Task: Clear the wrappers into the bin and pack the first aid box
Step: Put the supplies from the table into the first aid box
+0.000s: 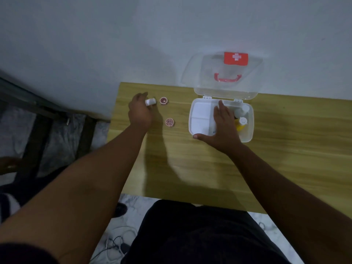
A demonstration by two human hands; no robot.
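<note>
The clear first aid box [249,130] stands open at the back right of the wooden table [209,168], its lid [222,73] with a red cross label and red handle leaning against the wall. White pads [200,117] lie in its left half; a white bottle [242,109] and a yellow bottle [241,125] lie in its right half. My right hand [221,128] rests flat over the box's middle, fingers spread. At the table's far left, my left hand [140,111] grips a small white roll [150,101]. Two small pink-capped items [163,100] [169,122] sit beside it.
A white wall runs behind the table. Left of the table stands a dark metal frame [38,115] with grey plastic sheeting. Cables [116,244] lie on the marbled floor by my legs. The table's front half is bare wood.
</note>
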